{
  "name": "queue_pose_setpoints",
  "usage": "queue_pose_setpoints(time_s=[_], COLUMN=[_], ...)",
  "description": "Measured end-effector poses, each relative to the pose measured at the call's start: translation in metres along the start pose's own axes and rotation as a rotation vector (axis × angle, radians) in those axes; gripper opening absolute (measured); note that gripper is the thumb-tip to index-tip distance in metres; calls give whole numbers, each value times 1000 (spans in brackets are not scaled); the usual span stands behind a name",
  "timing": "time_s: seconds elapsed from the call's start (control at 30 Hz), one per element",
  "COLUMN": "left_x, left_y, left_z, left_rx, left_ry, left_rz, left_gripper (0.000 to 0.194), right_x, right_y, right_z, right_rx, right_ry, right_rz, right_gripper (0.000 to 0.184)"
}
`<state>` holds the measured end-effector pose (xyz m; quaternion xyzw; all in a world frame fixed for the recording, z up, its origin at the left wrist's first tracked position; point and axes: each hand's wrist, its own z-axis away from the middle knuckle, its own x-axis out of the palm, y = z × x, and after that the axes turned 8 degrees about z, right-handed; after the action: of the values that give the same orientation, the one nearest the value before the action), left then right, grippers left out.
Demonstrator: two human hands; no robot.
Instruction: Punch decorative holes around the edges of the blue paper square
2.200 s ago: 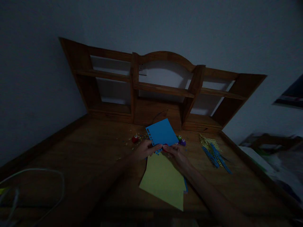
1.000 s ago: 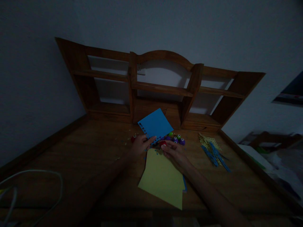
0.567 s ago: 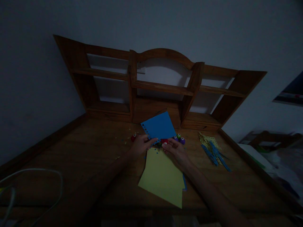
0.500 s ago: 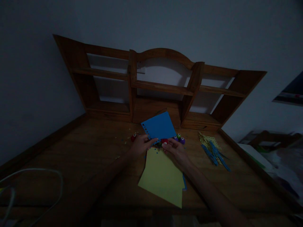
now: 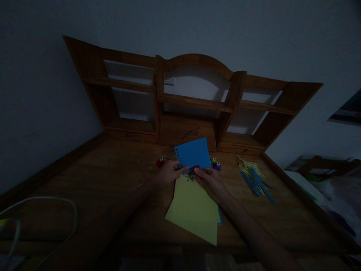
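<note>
My left hand (image 5: pixel 168 172) pinches the lower left edge of a blue paper sheet (image 5: pixel 193 153), which stands tilted above the wooden desk (image 5: pixel 107 180) and has a row of punched holes along its left edge. My right hand (image 5: pixel 209 178) is closed on a small red paper punch (image 5: pixel 196 168) at the sheet's bottom edge. Under both hands lies a yellow paper sheet (image 5: pixel 193 209) with a blue sheet partly showing beneath it.
Small punches sit on the desk: a red one (image 5: pixel 160 162) to the left, green and purple ones (image 5: pixel 216 164) to the right. Cut yellow and blue strips (image 5: pixel 252 174) lie at the right. A wooden shelf unit (image 5: pixel 194 101) stands behind. A white cable (image 5: pixel 42 210) loops at the left.
The blue sheet has turned and shifted a little right and lower, with my right hand closing the red punch against its bottom edge. The camera view has drifted slightly.
</note>
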<state>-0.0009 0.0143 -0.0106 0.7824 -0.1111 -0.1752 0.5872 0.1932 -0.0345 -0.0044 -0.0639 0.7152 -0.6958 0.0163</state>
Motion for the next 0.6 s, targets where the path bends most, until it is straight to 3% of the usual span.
queue_pose_setpoints(time_s=[0.6], left_x=[-1], left_y=[3], left_z=[0], left_rx=[-21], left_ry=[-2], left_rz=[28], left_gripper=[30], right_x=[-1], right_y=[-4], right_z=[1], right_rx=[18], right_ry=[-24], right_rz=[-9], right_gripper=[30])
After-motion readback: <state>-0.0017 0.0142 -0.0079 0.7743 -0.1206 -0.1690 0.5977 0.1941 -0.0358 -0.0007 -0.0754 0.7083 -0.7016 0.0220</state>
